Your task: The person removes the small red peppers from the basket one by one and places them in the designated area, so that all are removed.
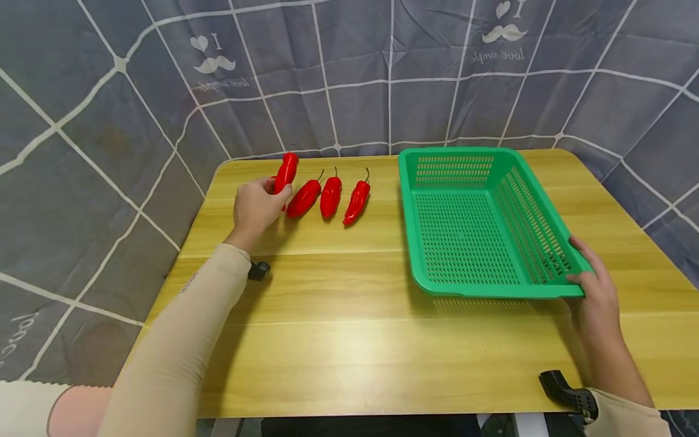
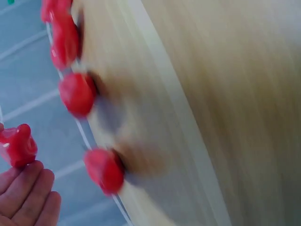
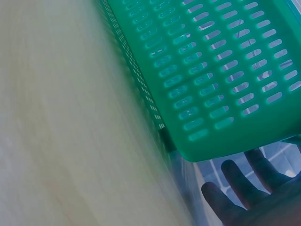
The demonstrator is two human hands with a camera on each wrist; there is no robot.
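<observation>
My left hand [image 1: 259,206] holds a glossy red pepper [image 1: 286,172] near the table's far left edge, thumb on one side and fingers on the other. In the left wrist view this pepper [image 2: 19,147] sits at the fingertips, clear of the tabletop. Beside that hand lie more red peppers with dark curved stems: one [image 1: 304,199] leaning, one [image 1: 330,197] nearly straight, and one [image 1: 357,203] farther right. On the right, my right hand [image 1: 597,288] grips the near right corner of a green slotted plastic basket [image 1: 486,290], its thumb over the rim.
A yellow wood-grain table [image 1: 338,340] lies under everything. Grey cloth with white grid lines [image 1: 360,115] hangs behind its far edge and along both sides. Dark wrist devices sit at the left [image 1: 259,271] and right [image 1: 568,391] cuffs.
</observation>
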